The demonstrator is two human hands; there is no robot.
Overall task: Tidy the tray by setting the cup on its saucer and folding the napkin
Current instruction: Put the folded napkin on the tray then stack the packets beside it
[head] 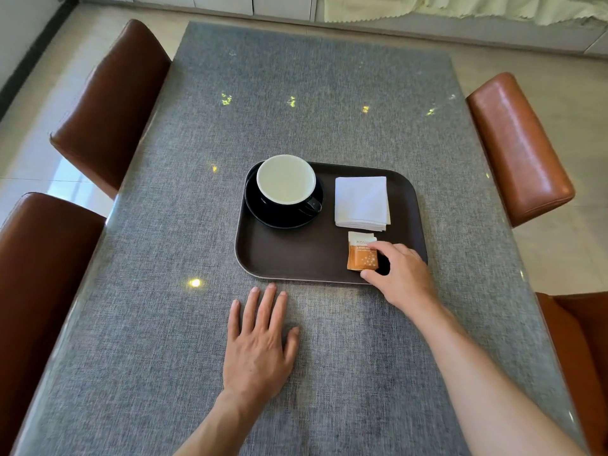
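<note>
A dark brown tray (279,258) lies on the grey table. On its left part a black cup (286,184) with a white inside stands on a black saucer (263,215), handle to the right. A white napkin (361,202) lies folded into a square on the tray's right part. Just below it lies an orange and white sachet (360,253). My right hand (401,274) pinches the sachet's right edge between forefinger and thumb. My left hand (260,340) rests flat on the table in front of the tray, fingers straight.
The grey table (164,324) has a glossy cover with light reflections. Brown leather chairs stand at the left (108,103), near left (39,291), right (516,146) and near right (579,340). Tiled floor surrounds the table.
</note>
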